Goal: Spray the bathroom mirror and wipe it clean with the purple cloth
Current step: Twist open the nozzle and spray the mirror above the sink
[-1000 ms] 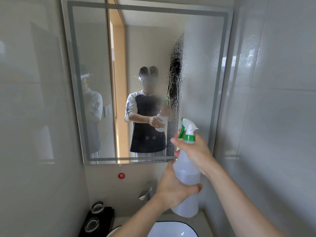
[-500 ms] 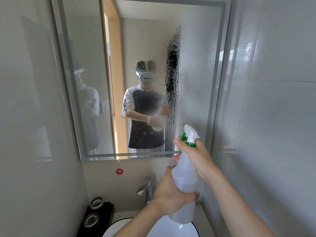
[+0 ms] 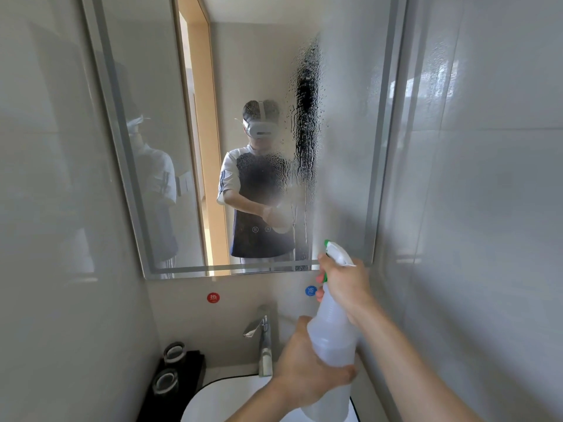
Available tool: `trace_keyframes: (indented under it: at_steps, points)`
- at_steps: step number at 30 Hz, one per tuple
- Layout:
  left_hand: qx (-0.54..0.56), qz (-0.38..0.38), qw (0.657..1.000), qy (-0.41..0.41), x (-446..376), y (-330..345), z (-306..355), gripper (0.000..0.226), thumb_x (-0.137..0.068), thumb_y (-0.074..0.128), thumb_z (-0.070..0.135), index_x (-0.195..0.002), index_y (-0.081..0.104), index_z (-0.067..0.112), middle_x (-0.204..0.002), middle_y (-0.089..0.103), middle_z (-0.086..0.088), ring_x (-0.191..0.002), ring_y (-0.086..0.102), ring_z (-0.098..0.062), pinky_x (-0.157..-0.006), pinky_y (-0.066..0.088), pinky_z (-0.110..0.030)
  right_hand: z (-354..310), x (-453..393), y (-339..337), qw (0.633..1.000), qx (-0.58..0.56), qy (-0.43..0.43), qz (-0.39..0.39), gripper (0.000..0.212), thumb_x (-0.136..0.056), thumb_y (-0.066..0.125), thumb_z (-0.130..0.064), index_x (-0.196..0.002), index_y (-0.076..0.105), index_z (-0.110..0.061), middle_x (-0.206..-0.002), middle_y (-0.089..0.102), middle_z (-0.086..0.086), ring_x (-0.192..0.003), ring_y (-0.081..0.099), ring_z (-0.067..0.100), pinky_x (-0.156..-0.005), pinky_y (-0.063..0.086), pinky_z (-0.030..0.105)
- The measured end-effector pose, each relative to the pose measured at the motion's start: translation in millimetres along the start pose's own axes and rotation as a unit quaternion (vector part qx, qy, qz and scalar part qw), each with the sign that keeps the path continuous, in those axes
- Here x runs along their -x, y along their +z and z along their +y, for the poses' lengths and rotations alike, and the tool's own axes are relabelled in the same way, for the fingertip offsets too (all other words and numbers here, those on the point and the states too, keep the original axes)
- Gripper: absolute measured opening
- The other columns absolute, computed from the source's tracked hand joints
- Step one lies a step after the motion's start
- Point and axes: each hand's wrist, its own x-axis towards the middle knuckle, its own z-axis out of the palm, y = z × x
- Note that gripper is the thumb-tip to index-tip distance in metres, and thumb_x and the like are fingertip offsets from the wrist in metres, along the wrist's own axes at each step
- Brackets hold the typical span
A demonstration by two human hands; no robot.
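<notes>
Far left, a black tray [image 3: 179, 370] with two upturned glasses beside the white basin [image 3: 219, 397], chrome tap [image 3: 263, 339] behind. Centre, left hand [image 3: 304, 373] wrapped round the body of the spray bottle [image 3: 332, 336], steadying it from below. Right, right hand [image 3: 344, 284] clasping the bottle's neck, fingers curled on the green trigger, nozzle aimed at the droplet-streaked mirror [image 3: 170, 147] just above.

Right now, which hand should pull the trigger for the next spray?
Right hand: it grips the bottle neck with fingers at the trigger, nozzle facing the mirror. Left hand only steadies the bottle's body.
</notes>
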Motion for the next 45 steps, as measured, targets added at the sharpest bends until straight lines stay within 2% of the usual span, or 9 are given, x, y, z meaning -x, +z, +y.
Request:
trace_keyframes:
  at_steps: [8,11,16,21,27,32,37,41,45]
  points:
    - [-0.036,0.028,0.998,-0.044,-1,3,-5,0.080,-0.050,0.088,0.050,-0.115,0.045,0.030,-0.102,0.064,0.017,-0.093,0.064,0.001,-0.078,0.056,-0.025,15,-8,-9,1.000,0.011,0.018,-0.003,0.028,-0.086,0.068,-0.027,-0.096,0.067,-0.001,-0.083,0.068,0.007,-0.060,0.074,0.023,-0.052,0.048,0.023]
    - [-0.046,0.026,0.997,-0.059,1,4,-9,0.079,-0.048,0.087,0.054,-0.111,0.043,0.033,-0.101,0.065,0.015,-0.093,0.064,0.001,-0.079,0.057,-0.026,21,-6,-11,0.998,0.064,0.003,-0.010,0.031,-0.088,0.064,-0.033,-0.089,0.070,-0.003,-0.082,0.070,0.003,-0.047,0.057,-0.003,-0.047,0.039,0.014]
    - [-0.047,-0.004,0.997,-0.063,8,7,-20,0.085,-0.054,0.085,0.052,-0.123,0.044,0.025,-0.112,0.058,0.015,-0.101,0.065,-0.006,-0.084,0.057,-0.028,37,-2,-7,0.999,0.048,0.015,-0.012,0.025,-0.087,0.056,-0.018,-0.068,0.062,-0.003,-0.063,0.065,0.016,-0.055,0.055,0.019,-0.052,0.040,0.021]
    - [-0.003,-0.013,0.999,-0.049,18,12,-33,0.092,-0.059,0.089,0.048,-0.136,0.045,0.025,-0.119,0.061,0.016,-0.107,0.063,0.000,-0.092,0.055,-0.020,51,-4,-2,0.996,0.073,0.046,-0.005,0.020,-0.089,0.055,-0.015,-0.073,0.057,-0.003,-0.057,0.058,0.007,-0.037,0.050,0.009,-0.041,0.038,0.016]
    - [-0.025,-0.002,0.996,-0.085,18,6,-32,0.079,-0.063,0.090,0.045,-0.124,0.043,0.028,-0.109,0.058,0.019,-0.097,0.059,0.006,-0.081,0.052,-0.020,57,-5,-1,0.997,0.045,0.023,-0.051,0.017,-0.086,0.064,-0.012,-0.070,0.067,-0.006,-0.067,0.068,0.004,-0.068,0.063,0.024,-0.065,0.046,0.029]
    - [-0.032,0.009,0.996,-0.087,16,12,-32,0.078,-0.061,0.091,0.044,-0.121,0.042,0.030,-0.107,0.058,0.020,-0.094,0.059,0.006,-0.078,0.053,-0.019,58,-4,-6,0.998,0.027,0.016,-0.058,0.012,-0.081,0.063,-0.011,-0.070,0.068,-0.008,-0.070,0.070,0.003,-0.070,0.066,0.022,-0.070,0.049,0.031]
    - [-0.045,-0.008,0.995,-0.089,21,28,-31,0.076,-0.065,0.088,0.043,-0.124,0.042,0.029,-0.114,0.057,0.015,-0.099,0.059,0.000,-0.082,0.052,-0.020,63,0,-11,0.997,0.054,0.024,-0.055,0.027,-0.086,0.058,-0.008,-0.059,0.058,-0.010,-0.057,0.060,0.007,-0.057,0.052,0.022,-0.063,0.043,0.030]
    - [-0.098,-0.043,0.990,-0.094,20,37,-18,0.047,-0.074,0.079,0.038,-0.091,0.036,0.045,-0.120,0.058,0.001,-0.109,0.064,-0.019,-0.090,0.059,-0.035,68,-6,-16,0.995,0.063,0.037,-0.068,0.014,-0.088,0.056,-0.007,-0.085,0.055,0.007,-0.062,0.055,0.010,-0.055,0.051,0.021,-0.056,0.040,0.026]
    - [-0.075,-0.021,0.993,-0.093,12,42,-17,0.050,-0.073,0.079,0.040,-0.088,0.032,0.048,-0.123,0.057,0.004,-0.111,0.063,-0.015,-0.091,0.057,-0.031,71,-17,-17,0.995,0.055,0.036,-0.076,0.017,-0.088,0.060,-0.009,-0.087,0.063,0.008,-0.060,0.057,0.007,-0.056,0.052,0.021,-0.056,0.041,0.025]
